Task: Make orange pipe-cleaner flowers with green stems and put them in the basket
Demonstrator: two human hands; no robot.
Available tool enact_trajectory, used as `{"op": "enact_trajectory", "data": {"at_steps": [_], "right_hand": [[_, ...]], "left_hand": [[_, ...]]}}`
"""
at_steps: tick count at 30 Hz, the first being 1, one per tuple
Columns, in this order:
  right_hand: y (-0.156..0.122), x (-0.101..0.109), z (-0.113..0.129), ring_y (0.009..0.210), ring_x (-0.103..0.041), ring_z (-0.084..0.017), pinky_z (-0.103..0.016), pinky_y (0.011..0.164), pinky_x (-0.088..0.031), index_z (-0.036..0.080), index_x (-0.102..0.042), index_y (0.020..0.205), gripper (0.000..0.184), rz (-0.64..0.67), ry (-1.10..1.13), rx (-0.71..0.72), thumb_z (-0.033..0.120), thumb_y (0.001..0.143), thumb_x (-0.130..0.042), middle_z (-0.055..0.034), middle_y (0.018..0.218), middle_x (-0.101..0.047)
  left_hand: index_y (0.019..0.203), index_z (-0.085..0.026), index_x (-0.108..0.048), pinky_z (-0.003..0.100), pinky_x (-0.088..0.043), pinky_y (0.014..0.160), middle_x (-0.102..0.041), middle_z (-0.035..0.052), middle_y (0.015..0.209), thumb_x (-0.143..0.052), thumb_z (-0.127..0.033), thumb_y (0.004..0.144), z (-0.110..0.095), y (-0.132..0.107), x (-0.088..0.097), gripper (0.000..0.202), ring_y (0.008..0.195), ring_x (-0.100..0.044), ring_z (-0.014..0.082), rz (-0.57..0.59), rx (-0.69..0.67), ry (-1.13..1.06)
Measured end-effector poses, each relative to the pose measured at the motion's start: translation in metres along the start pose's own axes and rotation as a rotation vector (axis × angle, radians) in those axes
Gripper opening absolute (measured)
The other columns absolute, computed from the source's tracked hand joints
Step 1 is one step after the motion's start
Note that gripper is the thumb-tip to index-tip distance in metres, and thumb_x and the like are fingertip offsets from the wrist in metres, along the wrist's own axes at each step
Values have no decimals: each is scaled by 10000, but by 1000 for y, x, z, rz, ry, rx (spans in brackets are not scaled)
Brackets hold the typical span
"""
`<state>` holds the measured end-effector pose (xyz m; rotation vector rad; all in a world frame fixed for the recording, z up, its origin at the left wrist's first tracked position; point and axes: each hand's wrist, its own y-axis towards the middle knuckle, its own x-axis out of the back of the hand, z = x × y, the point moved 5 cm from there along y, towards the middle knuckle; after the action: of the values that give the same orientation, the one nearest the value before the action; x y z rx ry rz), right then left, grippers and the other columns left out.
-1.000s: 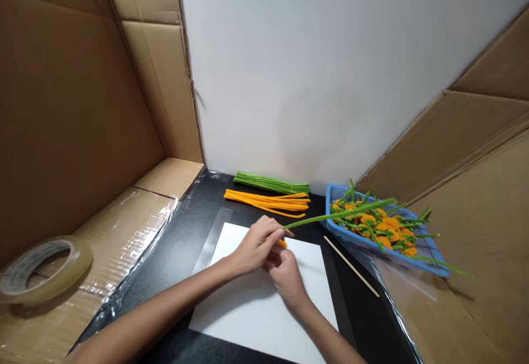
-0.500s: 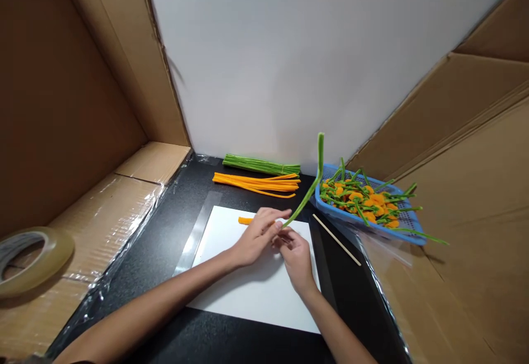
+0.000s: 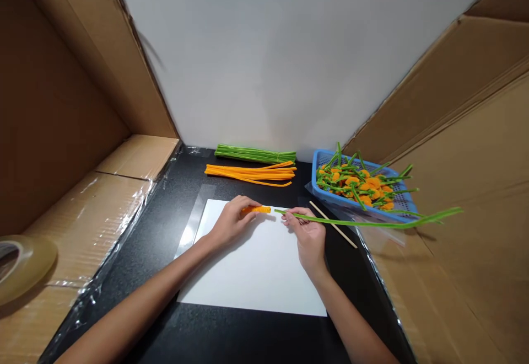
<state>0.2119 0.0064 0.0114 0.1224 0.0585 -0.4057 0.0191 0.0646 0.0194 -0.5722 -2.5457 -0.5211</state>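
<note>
My left hand (image 3: 233, 221) pinches a short orange pipe cleaner piece (image 3: 256, 209) just above a white sheet of paper (image 3: 252, 276). My right hand (image 3: 306, 236) holds one end of a long green pipe cleaner (image 3: 363, 223) between its fingers. That stem runs right, passing above a thin wooden skewer (image 3: 333, 224) and in front of the basket. Its near tip points at the orange piece, with a small gap between them. Both hands rest over the paper's upper part.
Behind the paper lie a bundle of green pipe cleaners (image 3: 255, 154) and a bundle of orange ones (image 3: 250, 174) on the black tabletop (image 3: 231, 331). A blue plastic basket (image 3: 314, 170) holds several orange-and-green pieces at right. Cardboard walls flank the table, and a tape roll (image 3: 25, 267) sits at left.
The green pipe cleaner has swung from pointing upward to lying nearly level toward the right. My hands have moved apart, and the orange piece now shows beyond my left fingers. The view has tilted up.
</note>
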Motion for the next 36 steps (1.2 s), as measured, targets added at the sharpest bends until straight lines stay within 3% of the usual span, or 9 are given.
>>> {"op": "enact_trajectory", "data": {"at_steps": [5,21,25,30,36], "right_hand": [[-2,-3,4,677,-644,-161,-294,648,-534,186,-692,821,246,28,-28,-21,413,766,-771,-37,782,-682],[-7,-11,-6,667,-617,-156,-295,630,-511,192,-733,772,223,109,44,-134,384,705,-827,-46,799,-719],[-6,-10,-8,657,-616,-150,-282,606,-491,192,-739,842,240,132,34,-170,388,724,-813,-46,813,-719],[-1,-2,-8,636,-606,-144,-272,590,-482,179,-722,748,234,56,61,-170,388,711,-820,-24,699,-671],[-4,-8,-12,577,-581,-135,-261,533,-459,179,-730,768,261,126,48,-223,397,680,-842,-16,647,-666]], "left_hand": [[1061,-178,-685,285,-478,815,-693,67,1022,-572,-352,956,-1,-1,-1,233,931,-640,183,56,9,-126],[1068,-184,-694,284,-482,811,-714,65,997,-567,-348,959,-11,-7,-10,234,897,-650,178,92,-10,-161],[1047,-177,-709,267,-483,775,-738,60,990,-586,-335,950,-11,-7,-10,222,863,-666,171,69,13,-160],[1046,-176,-718,268,-495,775,-751,65,993,-592,-348,947,-9,-8,-9,235,864,-681,176,29,20,-144],[1083,-186,-715,273,-510,778,-755,66,1015,-571,-335,959,-10,-10,-11,241,868,-695,178,78,-33,-108]]}}
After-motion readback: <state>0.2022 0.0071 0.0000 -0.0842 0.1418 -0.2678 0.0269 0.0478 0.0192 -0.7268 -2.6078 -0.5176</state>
